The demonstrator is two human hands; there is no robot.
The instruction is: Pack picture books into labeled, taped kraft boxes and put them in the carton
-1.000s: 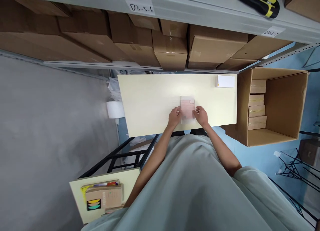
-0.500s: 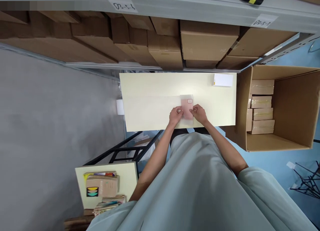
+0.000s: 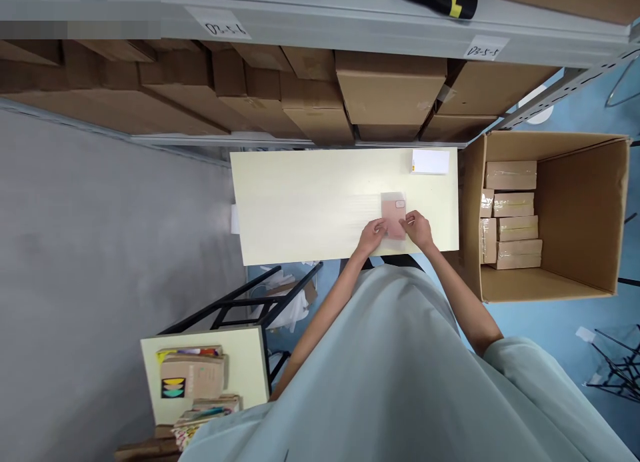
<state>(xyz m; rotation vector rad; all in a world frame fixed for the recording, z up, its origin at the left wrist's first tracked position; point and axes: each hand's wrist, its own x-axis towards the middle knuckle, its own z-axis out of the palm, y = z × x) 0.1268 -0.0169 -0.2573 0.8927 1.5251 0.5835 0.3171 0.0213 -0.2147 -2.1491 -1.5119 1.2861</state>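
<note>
A pink phone case (image 3: 393, 212) with a pale camera cut-out at its top right lies on the cream table (image 3: 300, 182), near the front edge. A translucent film or sleeve (image 3: 393, 245) shows past its top and bottom ends. My left hand (image 3: 373, 235) is at the case's left edge, its fingers curled together there. At the opposite edge, my right hand (image 3: 417, 229) pinches the side with thumb and fingers. Just what lies between the left fingertips is too small to make out. A faint see-through sheet seems to lie on the table left of the case.
A white box (image 3: 431, 162) lies at the table's back right. Beyond the right end stands an open carton (image 3: 583, 212) with several small brown boxes (image 3: 517, 229). Shelved cartons (image 3: 390, 89) line the back. Books (image 3: 193, 374) sit on a small table at lower left.
Both hands and the pink phone case have moved right along the table. The view has shifted slightly, and the see-through sheet on the left shows less clearly.
</note>
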